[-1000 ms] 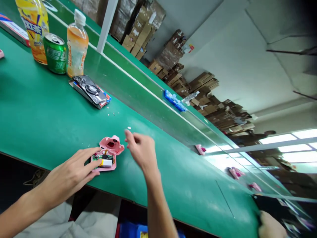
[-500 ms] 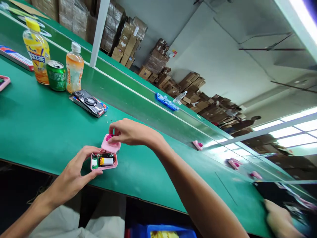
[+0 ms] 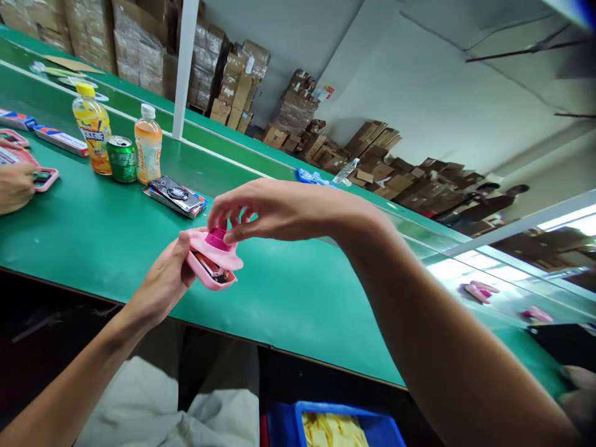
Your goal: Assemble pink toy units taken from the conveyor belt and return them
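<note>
My left hand grips the left end of a pink plastic case, a small electronic device held just above the green table. Over it lies a pink cover with a raised magenta knob, tilted so that a gap shows at the front. Through that gap I see dark and orange parts inside. My right hand pinches the magenta knob from above, thumb on its right side and fingers behind.
Two drink bottles, a green can and a phone on a box stand at the back left. Another person's hand holds a pink part at far left. A blue bin with yellow pieces sits below the table edge.
The cover has come down over the case, hiding most of the circuit board and battery. Both hands have lifted and tilted the case. At far left another person's hand has appeared.
</note>
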`<state>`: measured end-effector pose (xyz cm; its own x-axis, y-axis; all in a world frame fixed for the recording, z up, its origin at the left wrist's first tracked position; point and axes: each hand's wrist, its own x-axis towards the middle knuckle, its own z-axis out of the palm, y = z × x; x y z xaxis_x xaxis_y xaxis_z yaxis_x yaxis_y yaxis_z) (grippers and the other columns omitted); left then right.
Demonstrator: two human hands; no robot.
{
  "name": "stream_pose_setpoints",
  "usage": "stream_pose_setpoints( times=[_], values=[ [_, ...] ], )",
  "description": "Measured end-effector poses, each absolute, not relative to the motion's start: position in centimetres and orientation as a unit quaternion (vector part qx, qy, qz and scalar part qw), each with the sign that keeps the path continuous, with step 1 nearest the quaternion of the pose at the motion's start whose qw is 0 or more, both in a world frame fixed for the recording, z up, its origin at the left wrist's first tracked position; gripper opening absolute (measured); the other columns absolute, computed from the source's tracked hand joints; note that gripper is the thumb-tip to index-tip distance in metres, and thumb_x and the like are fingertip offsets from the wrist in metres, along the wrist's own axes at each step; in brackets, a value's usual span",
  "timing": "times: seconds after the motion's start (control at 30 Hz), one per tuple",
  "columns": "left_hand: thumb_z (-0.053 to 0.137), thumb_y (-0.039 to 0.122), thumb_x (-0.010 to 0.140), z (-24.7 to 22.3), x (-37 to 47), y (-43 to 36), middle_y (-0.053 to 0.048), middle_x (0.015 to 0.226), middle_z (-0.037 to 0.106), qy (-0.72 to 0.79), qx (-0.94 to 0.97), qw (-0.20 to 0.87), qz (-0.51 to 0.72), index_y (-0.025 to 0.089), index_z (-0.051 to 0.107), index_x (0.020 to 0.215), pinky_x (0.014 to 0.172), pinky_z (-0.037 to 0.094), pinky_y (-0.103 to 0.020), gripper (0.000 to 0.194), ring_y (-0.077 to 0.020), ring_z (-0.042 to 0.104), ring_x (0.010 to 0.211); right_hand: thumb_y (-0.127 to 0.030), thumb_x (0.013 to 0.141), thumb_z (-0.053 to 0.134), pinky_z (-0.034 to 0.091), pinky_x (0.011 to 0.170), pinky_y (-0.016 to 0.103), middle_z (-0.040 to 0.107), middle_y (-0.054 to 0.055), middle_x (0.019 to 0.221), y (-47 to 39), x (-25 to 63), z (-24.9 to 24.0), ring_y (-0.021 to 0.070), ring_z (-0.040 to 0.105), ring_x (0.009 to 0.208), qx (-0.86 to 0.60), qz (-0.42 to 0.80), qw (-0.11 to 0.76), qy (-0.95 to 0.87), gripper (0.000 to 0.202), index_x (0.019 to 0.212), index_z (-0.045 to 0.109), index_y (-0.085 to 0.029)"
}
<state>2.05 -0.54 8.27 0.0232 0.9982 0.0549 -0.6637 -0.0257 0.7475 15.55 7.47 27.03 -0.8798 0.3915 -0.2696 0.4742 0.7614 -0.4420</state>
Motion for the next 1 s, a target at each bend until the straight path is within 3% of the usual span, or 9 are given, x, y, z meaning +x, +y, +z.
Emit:
stream_pose_setpoints(
  times=[0.1,0.2,0.33,0.43,0.53,0.73,0.87,0.93,1.0],
  values=[
    [0.071,0.062,0.087,8.9,2.5,-0.8,-0.011,0.107,0.077,0.254,0.320,0.641,0.650,0.013,0.069,0.114,0.079,0.064,-0.032,0.056,-0.0242,0.074,0.093,-0.020,0.088,0.068,0.046,0.074,0.023,0.073,-0.006,0.091,7.4,16.0,26.8,0.0085,0.063,0.080,0.261,-0.284,0.047,0.921,0.013,0.098,0.077,-0.020],
    [0.061,0.055,0.097,9.5,3.1,-1.0,-0.013,0.107,0.076,0.249,0.308,0.627,0.671,0.011,0.067,0.115,0.083,0.064,-0.040,0.047,-0.0264,0.075,0.092,-0.024,0.089,0.069,0.044,0.071,0.023,0.073,-0.006,0.082,5.2,17.2,24.6,0.0092,0.063,0.074,0.351,-0.188,-0.115,0.910,0.010,0.090,0.078,-0.020],
    [0.051,0.048,0.104,9.7,4.0,-1.3,-0.013,0.117,0.074,0.283,0.297,0.587,0.697,0.013,0.061,0.125,0.092,0.060,-0.043,0.042,-0.0255,0.074,0.099,-0.056,0.096,0.059,0.040,0.066,0.029,0.071,0.003,0.070,0.4,19.0,19.1,0.0149,0.061,0.065,0.476,-0.003,-0.292,0.829,0.045,0.076,0.078,-0.020],
    [0.052,0.053,0.102,9.3,4.6,-1.4,-0.011,0.123,0.071,0.315,0.328,0.567,0.687,0.019,0.057,0.127,0.102,0.053,-0.042,0.042,-0.0243,0.070,0.109,-0.068,0.093,0.055,0.039,0.063,0.031,0.074,0.005,0.074,-1.5,19.2,15.2,0.0179,0.062,0.065,0.516,-0.053,-0.303,0.799,0.053,0.082,0.078,-0.021],
    [0.052,0.059,0.100,8.4,5.0,-1.3,-0.008,0.121,0.070,0.327,0.365,0.547,0.679,0.022,0.053,0.124,0.103,0.050,-0.042,0.044,-0.0235,0.069,0.107,-0.064,0.090,0.062,0.043,0.065,0.030,0.073,0.003,0.075,-1.5,18.2,12.7,0.0174,0.062,0.067,0.525,-0.152,-0.360,0.756,0.046,0.082,0.076,-0.021],
    [0.054,0.070,0.094,7.1,6.4,-0.4,-0.008,0.117,0.067,0.356,0.399,0.499,0.682,0.022,0.048,0.123,0.097,0.049,-0.034,0.056,-0.0209,0.067,0.104,-0.054,0.095,0.061,0.054,0.074,0.030,0.075,0.004,0.093,-1.0,17.3,9.7,0.0173,0.067,0.080,0.490,-0.246,-0.512,0.662,0.037,0.105,0.075,-0.021],
    [0.063,0.064,0.091,7.0,7.0,0.1,-0.007,0.115,0.064,0.365,0.404,0.495,0.677,0.021,0.045,0.123,0.090,0.050,-0.032,0.056,-0.0204,0.066,0.101,-0.056,0.093,0.063,0.058,0.087,0.037,0.065,0.012,0.132,-1.2,17.7,7.6,0.0236,0.068,0.107,0.486,-0.221,-0.574,0.621,0.039,0.101,0.075,-0.020],
    [0.064,0.061,0.092,6.8,6.8,0.2,-0.007,0.116,0.062,0.362,0.402,0.512,0.667,0.021,0.045,0.122,0.095,0.047,-0.032,0.053,-0.0199,0.063,0.106,-0.057,0.089,0.068,0.061,0.082,0.037,0.053,0.015,0.147,-1.3,17.8,6.4,0.0239,0.069,0.106,0.475,-0.236,-0.613,0.586,0.040,0.095,0.074,-0.018],
    [0.066,0.056,0.092,6.5,6.4,0.3,-0.005,0.115,0.061,0.361,0.406,0.532,0.650,0.022,0.047,0.122,0.097,0.045,-0.031,0.050,-0.0186,0.062,0.107,-0.057,0.088,0.069,0.062,0.078,0.036,0.053,0.016,0.147,-1.3,17.8,5.2,0.0224,0.071,0.099,0.469,-0.242,-0.627,0.573,0.040,0.092,0.073,-0.018]
  ],
)
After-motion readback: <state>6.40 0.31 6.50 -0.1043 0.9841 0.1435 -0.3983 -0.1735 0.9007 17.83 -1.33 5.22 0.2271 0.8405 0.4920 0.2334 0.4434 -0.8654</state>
